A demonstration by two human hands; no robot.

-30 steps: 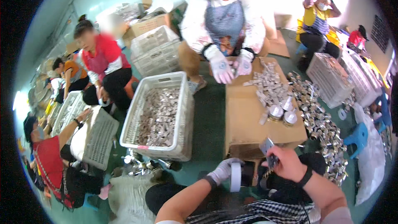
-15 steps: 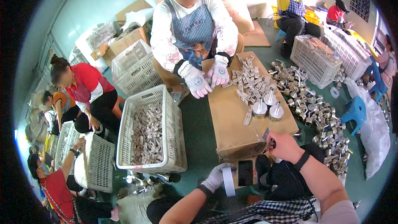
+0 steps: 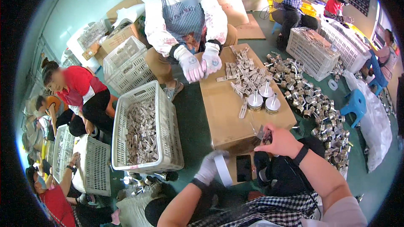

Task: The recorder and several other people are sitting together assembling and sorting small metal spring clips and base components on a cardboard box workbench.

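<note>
My left hand (image 3: 206, 171), in a pale glove with a dark cuff, grips a white roll of tape (image 3: 223, 170). My bare right hand (image 3: 283, 142) is closed on a small dark object with a flat, shiny part (image 3: 265, 135); its kind is hard to make out. That hand sits at the near edge of a brown cardboard box (image 3: 227, 122). On the box stand three round metal caps with stems (image 3: 255, 100), beside a heap of flat metal clips (image 3: 249, 72). A black phone (image 3: 243, 168) lies between my hands.
A white crate (image 3: 168, 130) full of clips stands left of the box. Many metal fittings (image 3: 311, 101) cover the floor to the right, near a blue stool (image 3: 354, 105). Across the box sits a co-worker with gloved hands (image 3: 200, 65). Other people sit around stacked crates.
The whole view has shifted slightly. My right hand has turned, showing more of the dark object. My left hand still holds the tape, now tilted. The co-worker's gloved hands have drawn closer together.
</note>
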